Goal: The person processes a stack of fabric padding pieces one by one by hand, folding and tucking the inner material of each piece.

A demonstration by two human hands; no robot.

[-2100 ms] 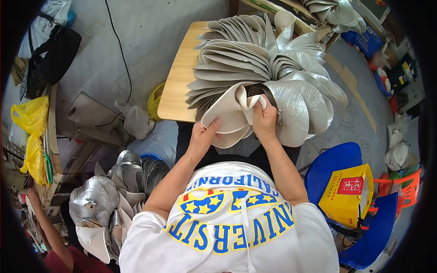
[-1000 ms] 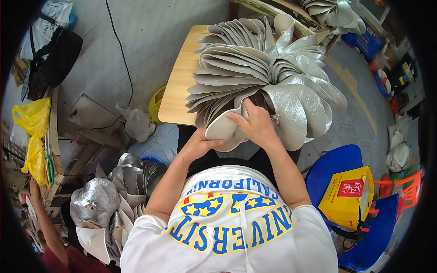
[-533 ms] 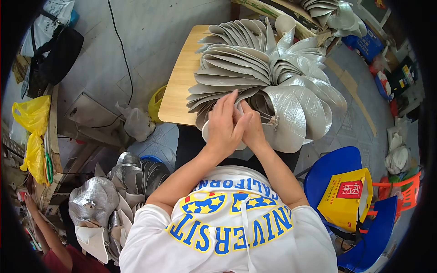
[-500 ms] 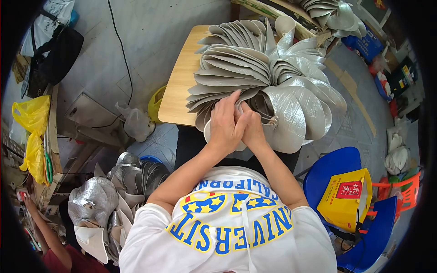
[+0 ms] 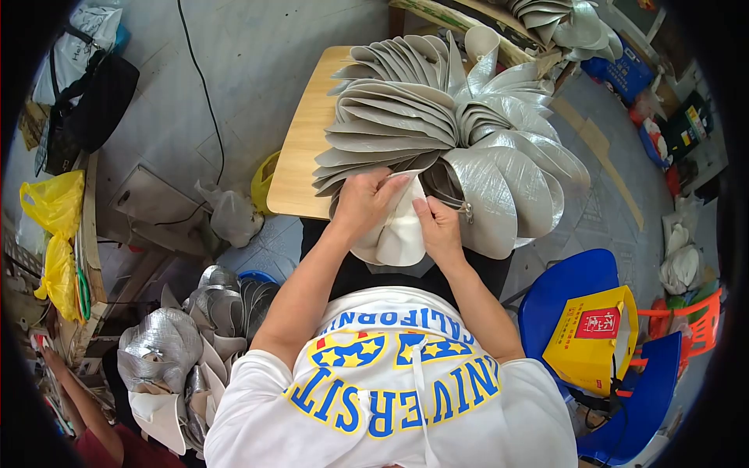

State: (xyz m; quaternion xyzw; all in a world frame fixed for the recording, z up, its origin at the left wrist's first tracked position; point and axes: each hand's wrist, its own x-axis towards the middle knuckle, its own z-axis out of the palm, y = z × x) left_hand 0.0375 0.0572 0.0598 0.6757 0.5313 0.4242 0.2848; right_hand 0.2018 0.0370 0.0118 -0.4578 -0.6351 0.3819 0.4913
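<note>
Rounded flexible sheets, silver foil on one face and matte pale grey on the other, fan out in a thick bundle over the wooden tabletop. At its near side, one pale sheet is turned toward me between my hands. My left hand grips its left edge, thumb on the pale face and the other fingers partly hidden behind. My right hand pinches the right edge between thumb and fingers. Just right of that hand, a small metal piece shows at the sheets' gathered edges.
More foil sheets are piled at the lower left, near another person's arm. A blue chair at the right carries a yellow bag. Another sheet bundle lies at the back right. A black cable hangs along the wall.
My hands were close together over the bundle's near gap. Now they are apart, and the pale sheet is spread between them. The view has shifted slightly.
</note>
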